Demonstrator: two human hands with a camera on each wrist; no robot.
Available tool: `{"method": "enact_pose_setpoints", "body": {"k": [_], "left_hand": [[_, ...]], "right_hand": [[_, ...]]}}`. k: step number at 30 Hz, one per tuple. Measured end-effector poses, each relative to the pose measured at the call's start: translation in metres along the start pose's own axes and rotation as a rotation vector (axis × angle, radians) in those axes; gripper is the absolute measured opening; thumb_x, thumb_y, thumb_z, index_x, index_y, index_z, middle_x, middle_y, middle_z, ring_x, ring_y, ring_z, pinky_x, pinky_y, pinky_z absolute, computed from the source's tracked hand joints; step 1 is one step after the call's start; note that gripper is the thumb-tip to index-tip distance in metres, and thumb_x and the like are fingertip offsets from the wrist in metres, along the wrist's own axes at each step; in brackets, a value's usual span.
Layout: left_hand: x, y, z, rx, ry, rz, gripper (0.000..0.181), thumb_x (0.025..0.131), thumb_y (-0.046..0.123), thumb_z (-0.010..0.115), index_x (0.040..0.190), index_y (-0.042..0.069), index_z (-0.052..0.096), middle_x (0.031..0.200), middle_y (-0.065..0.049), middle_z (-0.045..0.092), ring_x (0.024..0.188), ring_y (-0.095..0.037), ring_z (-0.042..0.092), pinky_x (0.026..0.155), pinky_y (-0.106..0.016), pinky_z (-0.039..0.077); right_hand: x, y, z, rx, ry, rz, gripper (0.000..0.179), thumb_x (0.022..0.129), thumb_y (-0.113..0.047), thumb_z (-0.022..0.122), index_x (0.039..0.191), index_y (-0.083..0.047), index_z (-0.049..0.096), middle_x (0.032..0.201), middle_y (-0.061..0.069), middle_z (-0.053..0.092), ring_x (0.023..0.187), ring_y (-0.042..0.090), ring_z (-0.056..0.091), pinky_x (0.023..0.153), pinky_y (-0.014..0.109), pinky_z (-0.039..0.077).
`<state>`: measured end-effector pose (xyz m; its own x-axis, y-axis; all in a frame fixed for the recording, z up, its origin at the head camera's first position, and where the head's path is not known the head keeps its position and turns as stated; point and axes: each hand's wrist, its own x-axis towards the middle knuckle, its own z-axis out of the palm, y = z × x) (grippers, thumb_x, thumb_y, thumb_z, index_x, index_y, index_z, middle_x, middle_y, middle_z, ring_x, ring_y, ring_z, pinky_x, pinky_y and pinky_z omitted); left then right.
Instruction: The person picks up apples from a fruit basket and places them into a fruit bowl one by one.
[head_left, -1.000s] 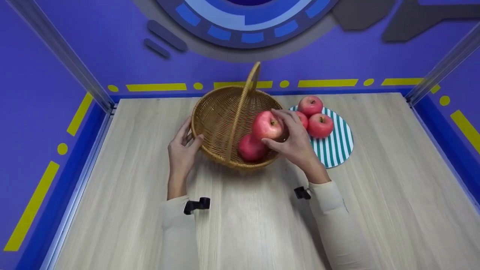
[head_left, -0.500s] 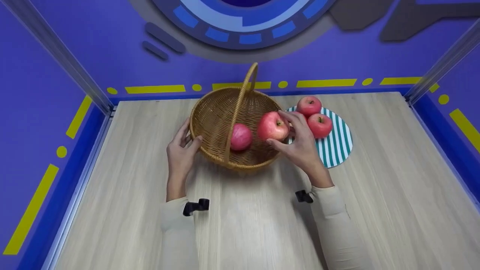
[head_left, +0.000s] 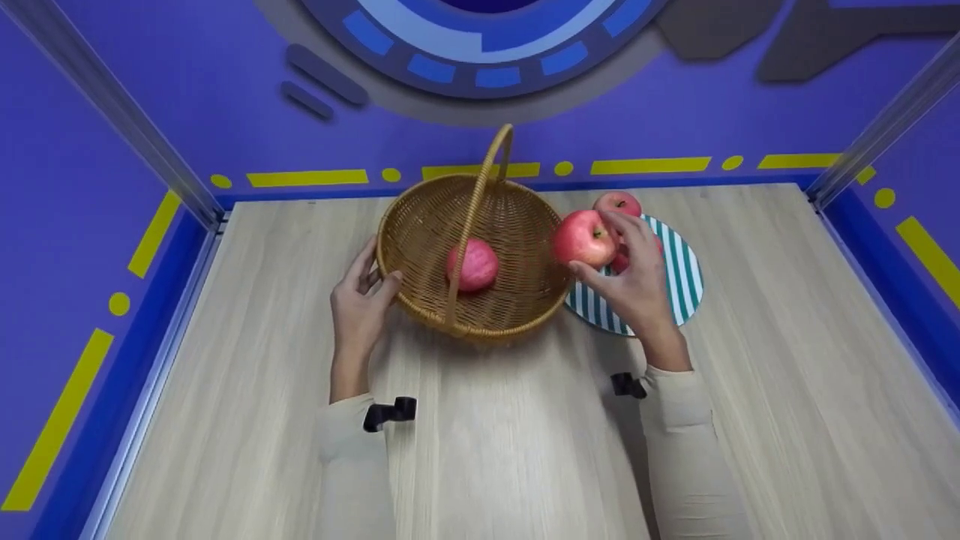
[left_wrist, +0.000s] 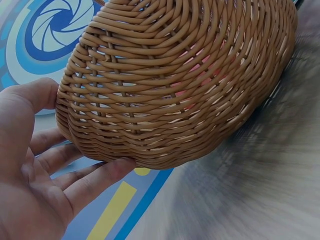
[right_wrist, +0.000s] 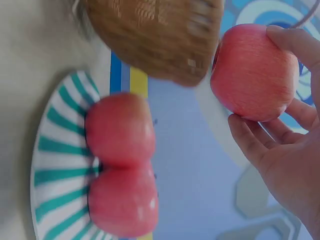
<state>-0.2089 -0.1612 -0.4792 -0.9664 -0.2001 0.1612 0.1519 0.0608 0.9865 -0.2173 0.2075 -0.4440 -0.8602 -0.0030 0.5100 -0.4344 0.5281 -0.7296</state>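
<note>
A brown wicker basket (head_left: 536,311) with an arched handle stands mid-table, tipped toward me. My left hand (head_left: 361,304) holds its left side, thumb at the rim and fingers against the outside of the weave, as the left wrist view shows. Inside the basket, partly behind the handle, lies one red apple (head_left: 476,266). Thumb and fingers of my right hand (head_left: 637,277) grip another apple (right_wrist: 255,72) just past the basket's right rim, in the air over the edge of a round green-and-white striped mat (head_left: 682,274).
Two more apples sit side by side on the mat: the rear apple (head_left: 617,202) and the front apple (right_wrist: 124,200), which my right hand mostly covers in the head view. A blue wall (head_left: 270,135) with yellow dashes closes off the table's (head_left: 480,435) back.
My right hand has moved right with its apple, from over the basket to the mat's side. The apple in the basket has rolled left toward the handle. My left hand stays at the basket.
</note>
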Motion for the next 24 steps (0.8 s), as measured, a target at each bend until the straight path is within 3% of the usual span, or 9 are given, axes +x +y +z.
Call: {"method": "enact_pose_setpoints", "body": {"k": [3,10,13,24], "left_hand": [[0.0,0.0,0.0,0.008,-0.001,0.003,0.065,0.098,0.011,0.075,0.159,0.017,0.053,0.16,-0.005,0.05,0.133,-0.028,0.062,0.092,-0.031,0.061],[0.0,0.0,-0.001,0.038,0.0,0.025,0.065,0.098,0.01,0.075,0.159,0.012,0.052,0.16,-0.009,0.05,0.133,-0.031,0.061,0.095,-0.03,0.06],[0.001,0.0,-0.001,0.036,0.004,0.021,0.066,0.098,0.01,0.075,0.159,0.012,0.052,0.16,-0.009,0.05,0.133,-0.03,0.062,0.093,-0.03,0.061],[0.001,-0.001,-0.001,0.011,-0.002,0.017,0.064,0.098,0.009,0.074,0.158,0.014,0.052,0.161,-0.008,0.05,0.134,-0.031,0.061,0.096,-0.03,0.059]], "right_hand": [[0.0,0.007,-0.009,-0.02,0.03,0.021,0.079,0.084,-0.017,0.093,0.153,-0.003,0.055,0.145,0.018,0.053,0.126,0.026,0.053,0.105,0.052,0.055],[0.0,0.021,-0.028,-0.055,0.09,0.072,0.078,0.085,-0.021,0.093,0.151,-0.002,0.056,0.145,0.017,0.053,0.127,0.026,0.055,0.105,0.026,0.051],[0.0,0.025,-0.034,-0.079,0.111,0.077,0.079,0.084,-0.022,0.094,0.15,-0.001,0.057,0.144,0.018,0.054,0.128,0.026,0.054,0.103,0.021,0.048],[-0.001,0.038,-0.052,-0.121,0.143,0.158,0.075,0.088,-0.021,0.09,0.151,-0.002,0.055,0.146,0.015,0.052,0.13,0.022,0.05,0.106,0.023,0.047]]}}
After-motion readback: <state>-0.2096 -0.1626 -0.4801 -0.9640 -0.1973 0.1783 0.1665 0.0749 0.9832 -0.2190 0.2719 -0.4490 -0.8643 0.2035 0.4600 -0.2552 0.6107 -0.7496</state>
